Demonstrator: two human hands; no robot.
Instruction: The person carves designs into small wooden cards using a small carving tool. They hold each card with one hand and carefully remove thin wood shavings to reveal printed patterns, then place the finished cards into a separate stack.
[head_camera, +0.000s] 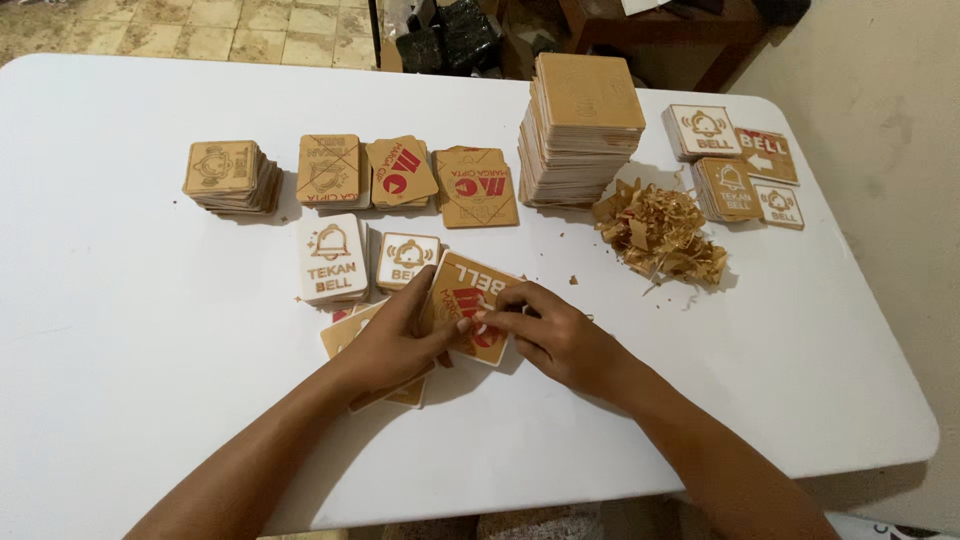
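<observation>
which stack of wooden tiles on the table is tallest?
The tall plain-wood stack at the back, right of centre, beside the pile of wood shavings. It rises several times higher than every other stack on the white table.

The wooden card (470, 300) is a flat brown square with rounded corners. It has red shapes and pale letters on its top. It is turned crooked and tipped up a little at the near side of the white table. The left hand (395, 345) holds its left edge and the right hand (555, 335) pinches its near edge with the fingertips. It sits over a few more brown cards (352, 335) lying flat under the left hand.
</observation>
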